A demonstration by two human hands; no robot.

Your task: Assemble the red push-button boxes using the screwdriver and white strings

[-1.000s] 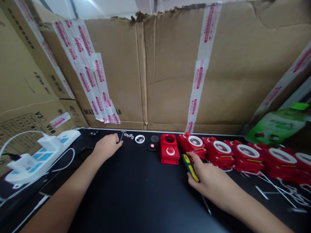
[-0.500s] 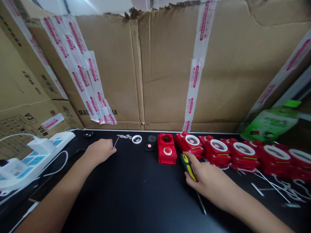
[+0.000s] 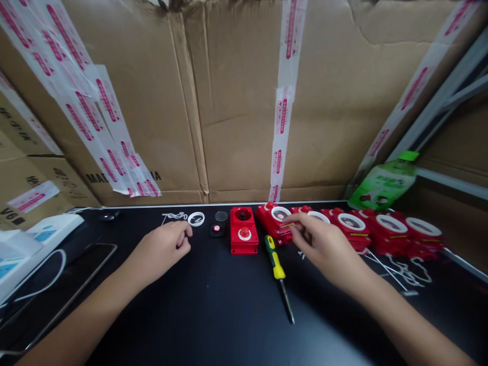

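My left hand [image 3: 162,249] hovers over the black tabletop with its fingers curled in, and nothing shows in them. Just past its fingertips lies a white ring [image 3: 195,219] with small pieces inside; behind it are a thin metal rod and a white chain [image 3: 177,216]. My right hand [image 3: 324,246] is off the screwdriver, thumb and fingers apart, in front of the row of red alarm boxes; whether it touches one I cannot tell. The green-and-yellow screwdriver [image 3: 276,264] lies free. Left of it stands a red box [image 3: 244,231] with an uncovered round opening.
A clear disc [image 3: 221,216] and a small black part [image 3: 217,230] lie left of the uncovered box. A green bottle [image 3: 385,183] leans at the back right. A phone [image 3: 72,290] and a white power strip [image 3: 46,236] are on the left. Cardboard [image 3: 236,112] walls the back.
My right hand has let go of the screwdriver, which now lies on the table, and moved up toward the red boxes. My left hand has released the metal rod and moved right. The view has shifted right.
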